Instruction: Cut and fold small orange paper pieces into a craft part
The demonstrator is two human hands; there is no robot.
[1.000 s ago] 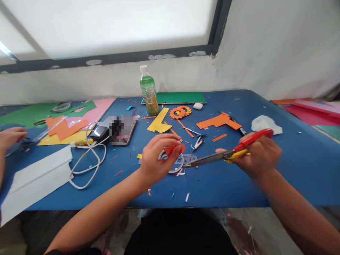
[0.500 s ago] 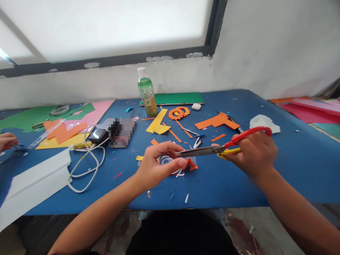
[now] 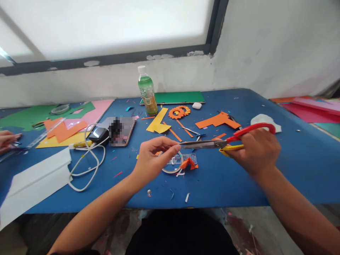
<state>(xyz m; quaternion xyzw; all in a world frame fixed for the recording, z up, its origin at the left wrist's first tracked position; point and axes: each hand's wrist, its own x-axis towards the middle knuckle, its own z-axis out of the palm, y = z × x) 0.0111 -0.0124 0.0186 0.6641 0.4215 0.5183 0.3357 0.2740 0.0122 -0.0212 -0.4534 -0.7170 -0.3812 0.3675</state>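
1. The right hand (image 3: 255,150) is closed around the red and yellow handles of the scissors (image 3: 212,144). The blades are pressed together and point to the left, held in the air above the blue table (image 3: 292,166).
2. The left hand (image 3: 152,156) is just left of the scissors. Its thumb and fingers are curled toward each other near the blade tips; if they pinch something small, I cannot tell.
3. A folded orange paper piece (image 3: 189,163) lies on the table just under the scissors blades, not held by any hand. It touches a white paper ring (image 3: 174,169) and a small clear ruler (image 3: 186,157).
4. Behind the scissors lie an orange gear cut-out (image 3: 180,112), a yellow paper (image 3: 158,121) and a green bottle (image 3: 147,91).
5. Far left of the scissors there are a phone (image 3: 120,130), a white cable (image 3: 86,166) and another person's hand (image 3: 7,139).
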